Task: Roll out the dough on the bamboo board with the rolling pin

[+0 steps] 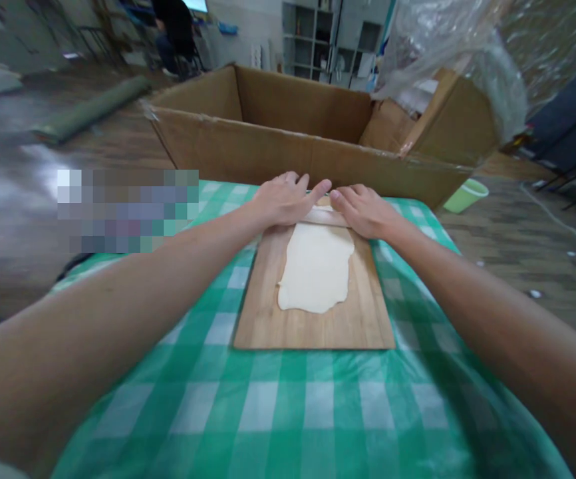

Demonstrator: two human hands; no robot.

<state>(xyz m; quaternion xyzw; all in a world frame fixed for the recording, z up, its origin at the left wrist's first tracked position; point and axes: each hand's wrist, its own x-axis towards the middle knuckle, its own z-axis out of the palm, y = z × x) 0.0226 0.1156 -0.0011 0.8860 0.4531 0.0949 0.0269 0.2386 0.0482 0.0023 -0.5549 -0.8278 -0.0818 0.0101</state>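
Fingers of both hands lie flat and close together, pressing down on a rolling pin at the far end of a wooden board. Left hand and right hand nearly meet at the fingertips. Flattened dough lies on the board just behind the pin. A green checked cloth covers the desk; an open cardboard box stands beyond
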